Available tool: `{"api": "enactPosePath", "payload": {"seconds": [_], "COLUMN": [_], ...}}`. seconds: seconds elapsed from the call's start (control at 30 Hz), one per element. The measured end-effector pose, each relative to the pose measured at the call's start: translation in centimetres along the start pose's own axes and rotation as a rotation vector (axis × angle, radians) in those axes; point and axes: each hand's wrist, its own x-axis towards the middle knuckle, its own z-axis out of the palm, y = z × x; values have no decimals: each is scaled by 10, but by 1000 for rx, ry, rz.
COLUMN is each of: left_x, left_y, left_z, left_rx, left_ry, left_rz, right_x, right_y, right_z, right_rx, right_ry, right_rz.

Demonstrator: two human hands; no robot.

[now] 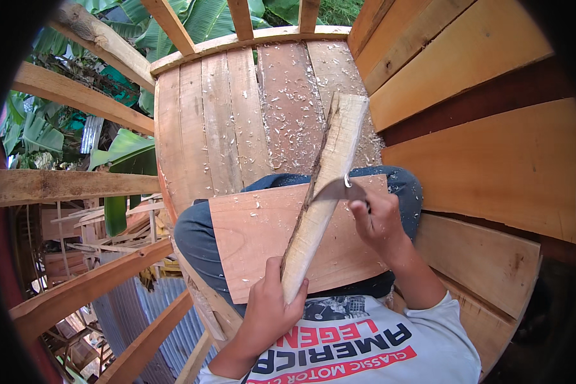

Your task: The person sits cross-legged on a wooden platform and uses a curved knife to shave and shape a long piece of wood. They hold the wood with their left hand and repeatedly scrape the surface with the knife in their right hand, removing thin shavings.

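A long, pale piece of wood (pixel 335 150) with dark bark along its left edge slants up and away from me. My left hand (pixel 274 305) is closed around its near end. In my right hand (pixel 379 223) is a knife (pixel 335 191) with a broad, curved grey blade, lying across the wood about halfway along. A small curled shaving (pixel 347 181) stands at the blade. Most of the knife's handle is hidden inside my fist. Under the wood, a flat reddish-brown board (pixel 256 240) rests across my lap.
Wood shavings are scattered over the plank floor (pixel 221 121) ahead. A plank wall (pixel 473 160) stands close on the right. Open wooden rails (pixel 77 187) edge the left side, with banana leaves (pixel 131 153) and corrugated metal sheets (pixel 166 313) beyond and below.
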Motion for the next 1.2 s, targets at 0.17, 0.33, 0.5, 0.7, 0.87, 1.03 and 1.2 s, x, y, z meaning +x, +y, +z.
{"api": "enactPosePath", "payload": {"seconds": [0.17,0.33,0.5,0.7,0.87,1.03,1.2], "left_x": [-2,-6,-2,-1,-2,-6,-5], "left_y": [4,4,8,8,12,14,12], "left_z": [-5,-6,-3,-1,-1,-3,-1], "left_rx": [16,71,71,11,0,14,22], "left_ry": [-20,-12,19,4,-57,-57,-79], "left_rz": [-29,-15,41,27,2,-44,-68], "right_x": [16,-2,-2,-1,9,1,9], "right_y": [20,7,-1,-1,23,14,27], "right_z": [-2,2,6,2,2,4,3], "right_rx": [-79,15,135,130,174,87,127], "right_ry": [41,-4,130,102,183,124,155], "right_rz": [87,-23,67,-34,97,7,81]}}
